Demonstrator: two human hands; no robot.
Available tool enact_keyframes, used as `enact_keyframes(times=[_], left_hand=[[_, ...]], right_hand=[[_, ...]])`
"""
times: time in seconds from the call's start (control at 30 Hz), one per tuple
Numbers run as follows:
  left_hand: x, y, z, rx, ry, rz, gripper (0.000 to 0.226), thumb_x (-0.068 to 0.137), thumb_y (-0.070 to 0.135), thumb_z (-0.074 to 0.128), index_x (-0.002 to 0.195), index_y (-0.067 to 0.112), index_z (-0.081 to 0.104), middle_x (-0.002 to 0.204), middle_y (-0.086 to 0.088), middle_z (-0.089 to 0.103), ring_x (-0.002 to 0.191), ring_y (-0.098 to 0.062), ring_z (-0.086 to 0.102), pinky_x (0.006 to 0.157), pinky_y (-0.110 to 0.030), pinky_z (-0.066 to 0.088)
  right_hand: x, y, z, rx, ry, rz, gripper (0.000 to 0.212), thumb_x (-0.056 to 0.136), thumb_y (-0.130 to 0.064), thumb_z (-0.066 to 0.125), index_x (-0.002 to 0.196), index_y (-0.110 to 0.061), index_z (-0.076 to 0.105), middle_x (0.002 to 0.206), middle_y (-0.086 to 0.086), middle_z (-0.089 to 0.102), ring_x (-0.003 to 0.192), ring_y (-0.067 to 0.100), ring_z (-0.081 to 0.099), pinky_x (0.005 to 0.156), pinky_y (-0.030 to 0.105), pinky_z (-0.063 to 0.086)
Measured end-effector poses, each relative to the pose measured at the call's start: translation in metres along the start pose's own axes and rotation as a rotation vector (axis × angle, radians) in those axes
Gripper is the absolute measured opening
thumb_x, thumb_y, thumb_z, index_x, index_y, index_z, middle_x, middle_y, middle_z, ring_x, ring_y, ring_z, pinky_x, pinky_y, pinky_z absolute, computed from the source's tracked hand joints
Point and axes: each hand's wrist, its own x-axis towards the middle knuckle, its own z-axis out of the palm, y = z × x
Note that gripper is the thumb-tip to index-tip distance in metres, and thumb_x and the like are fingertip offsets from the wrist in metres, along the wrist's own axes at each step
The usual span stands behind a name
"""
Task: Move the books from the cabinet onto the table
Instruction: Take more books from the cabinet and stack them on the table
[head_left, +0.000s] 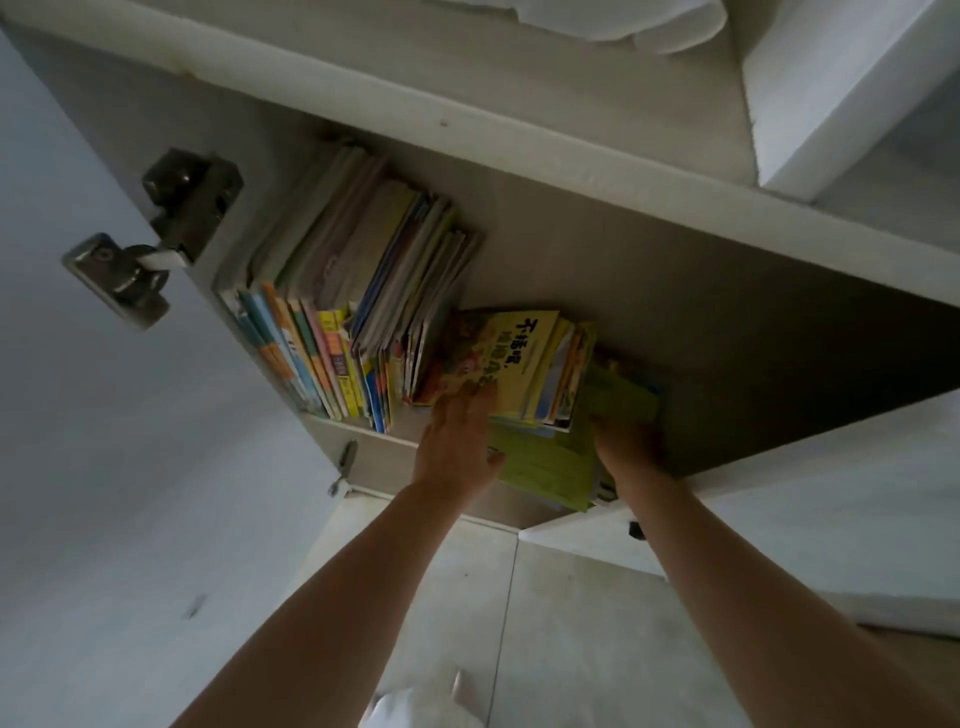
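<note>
Both arms reach into the open cabinet (675, 291). The view is tilted, so the shelf runs diagonally across the frame.

Left hand (457, 441): laid flat on the cover of the yellow book (514, 358), fingers (467, 397) straight and released, touching the cover near the front edge of the shelf (384, 454).

Right hand (631, 447): placed at the right side of the same stack, against the green book (550, 462) that juts past the shelf's front edge. The fingers are hidden behind the books; whether they grip the stack cannot be told.

Stack: the yellow book lies uppermost on a pile of thin books (569, 374), which rests on the green book. The pile sits at the front edge of the shelf, right of centre.

Upright row (332, 312): a tight row of books stands at the left end of the shelf, against the cabinet's side wall, touching the flat pile on its right.

Door (104, 415): swung open at left, carried by a metal hinge (156, 234).

Floor (545, 623): pale tiles below the shelf.
</note>
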Motion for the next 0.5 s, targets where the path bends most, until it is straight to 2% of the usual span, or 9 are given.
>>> enact_keyframes(times=[0.03, 0.13, 0.2, 0.3, 0.37, 0.4, 0.47, 0.5], left_hand=[[0.002, 0.001, 0.003, 0.039, 0.014, 0.004, 0.09, 0.077, 0.034, 0.07, 0.148, 0.026, 0.016, 0.155, -0.011, 0.021, 0.14, -0.039, 0.024, 0.109, -0.049, 0.036], [0.01, 0.004, 0.008, 0.126, 0.034, 0.018, 0.1, 0.076, 0.045, 0.073, 0.149, 0.03, 0.006, 0.161, -0.009, 0.007, 0.144, -0.042, 0.015, 0.113, -0.052, 0.031], [0.015, 0.007, 0.008, 0.151, 0.062, 0.035, 0.103, 0.074, 0.048, 0.074, 0.149, 0.029, 0.007, 0.159, -0.011, 0.011, 0.143, -0.044, 0.017, 0.112, -0.053, 0.031], [0.024, 0.007, 0.008, 0.153, 0.063, 0.033, 0.102, 0.075, 0.05, 0.072, 0.151, 0.028, 0.007, 0.158, -0.012, 0.015, 0.142, -0.044, 0.019, 0.111, -0.054, 0.032], [0.029, 0.005, 0.009, 0.147, 0.08, 0.027, 0.101, 0.074, 0.053, 0.071, 0.15, 0.027, 0.011, 0.156, -0.012, 0.02, 0.14, -0.044, 0.025, 0.108, -0.053, 0.035], [0.03, 0.005, 0.01, 0.15, 0.097, 0.025, 0.1, 0.073, 0.053, 0.071, 0.15, 0.026, 0.013, 0.154, -0.012, 0.023, 0.138, -0.044, 0.028, 0.107, -0.053, 0.037], [0.034, 0.004, 0.013, 0.181, 0.124, 0.028, 0.099, 0.072, 0.055, 0.072, 0.148, 0.025, 0.017, 0.152, -0.013, 0.028, 0.134, -0.044, 0.034, 0.104, -0.052, 0.04], [0.036, 0.003, 0.013, 0.21, 0.132, 0.029, 0.099, 0.072, 0.056, 0.072, 0.147, 0.024, 0.018, 0.15, -0.013, 0.03, 0.131, -0.044, 0.038, 0.101, -0.052, 0.042]], right_hand=[[0.003, 0.0, 0.001, -0.025, -0.017, 0.034, 0.066, 0.1, -0.042, 0.04, 0.149, -0.003, 0.02, 0.153, 0.023, 0.025, 0.14, 0.038, 0.028, 0.115, 0.044, 0.026], [0.032, 0.008, 0.012, 0.149, -0.109, 0.145, 0.08, 0.094, -0.055, 0.042, 0.152, -0.009, 0.014, 0.157, 0.019, 0.019, 0.142, 0.037, 0.023, 0.116, 0.047, 0.022], [0.039, 0.011, 0.014, 0.263, -0.163, 0.2, 0.083, 0.09, -0.06, 0.046, 0.153, -0.015, 0.015, 0.157, 0.015, 0.02, 0.14, 0.036, 0.025, 0.116, 0.048, 0.023], [0.053, 0.021, 0.02, 0.327, -0.182, 0.158, 0.085, 0.082, -0.063, 0.055, 0.146, -0.011, 0.034, 0.148, 0.017, 0.038, 0.133, 0.035, 0.04, 0.108, 0.045, 0.036], [0.068, 0.03, 0.029, 0.284, -0.131, 0.159, 0.116, 0.055, -0.084, 0.053, 0.145, -0.013, 0.035, 0.147, 0.017, 0.04, 0.132, 0.038, 0.041, 0.108, 0.049, 0.037], [0.075, 0.034, 0.033, 0.261, -0.094, 0.176, 0.124, 0.048, -0.088, 0.052, 0.146, -0.013, 0.034, 0.147, 0.018, 0.039, 0.132, 0.04, 0.04, 0.108, 0.053, 0.036], [0.084, 0.037, 0.037, 0.239, -0.045, 0.162, 0.111, 0.061, -0.082, 0.056, 0.145, -0.012, 0.035, 0.145, 0.02, 0.041, 0.131, 0.042, 0.04, 0.107, 0.055, 0.035], [0.085, 0.037, 0.037, 0.245, -0.031, 0.135, 0.11, 0.061, -0.082, 0.057, 0.145, -0.013, 0.035, 0.145, 0.019, 0.041, 0.131, 0.042, 0.04, 0.107, 0.055, 0.035]])
